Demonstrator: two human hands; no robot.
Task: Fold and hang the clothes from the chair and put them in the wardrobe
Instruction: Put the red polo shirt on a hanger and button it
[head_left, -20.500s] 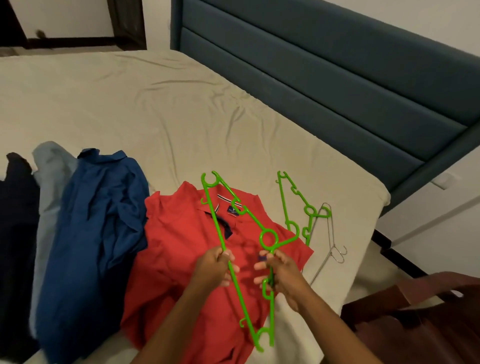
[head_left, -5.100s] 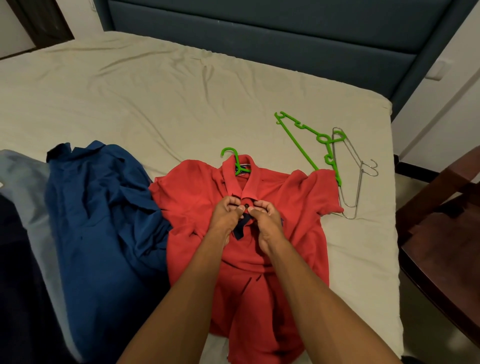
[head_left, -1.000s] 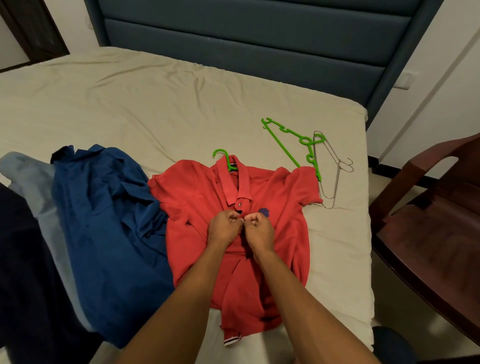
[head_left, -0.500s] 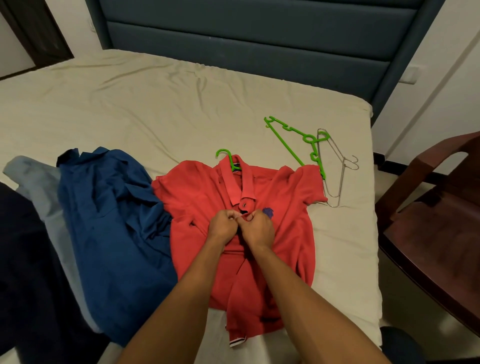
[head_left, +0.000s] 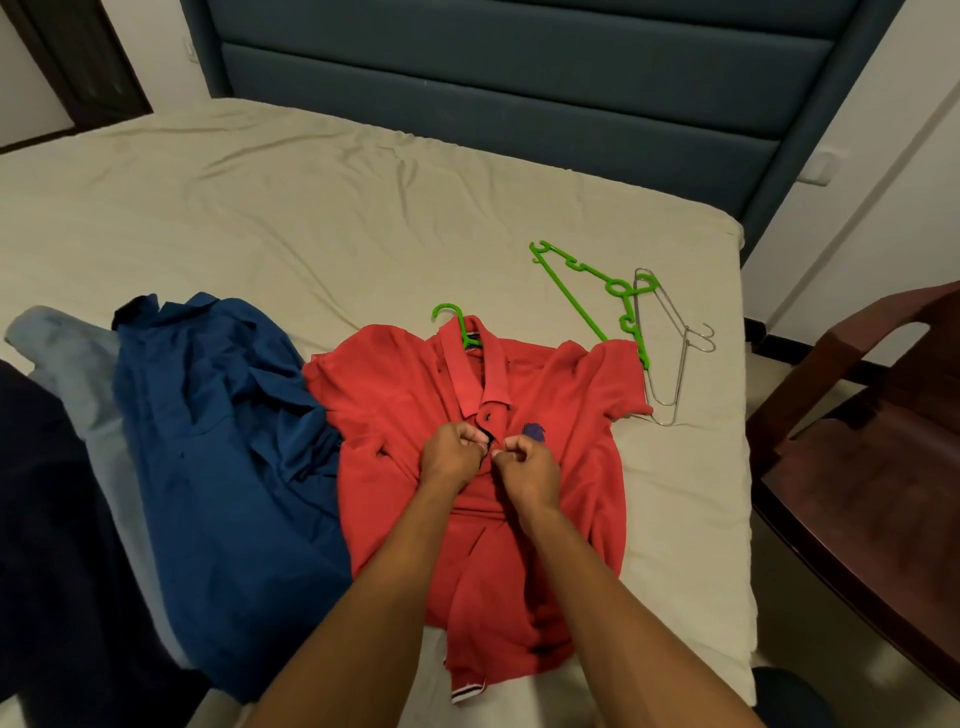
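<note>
A red polo shirt (head_left: 395, 395) lies face up on the bed (head_left: 260, 208). The green hanger (head_left: 457, 325) inside it shows only its hook above the collar. My left hand (head_left: 451, 457) and my right hand (head_left: 527, 465) sit together on the chest, each pinching one edge of the button placket below the collar. One dark button above my fingers is fastened. A blue shirt (head_left: 218, 441) lies crumpled to the left of the red one.
A second green hanger (head_left: 589, 296) and wire hangers (head_left: 670, 353) lie on the bed right of the shirt. A light blue garment (head_left: 62, 358) and a dark one (head_left: 47, 545) lie at far left. A dark wooden chair (head_left: 872, 452) stands right of the bed, the headboard (head_left: 519, 78) behind.
Over the last second my hands have stayed on the placket with small finger movements. Earlier I held the green hanger above the shirt; now it is inside it.
</note>
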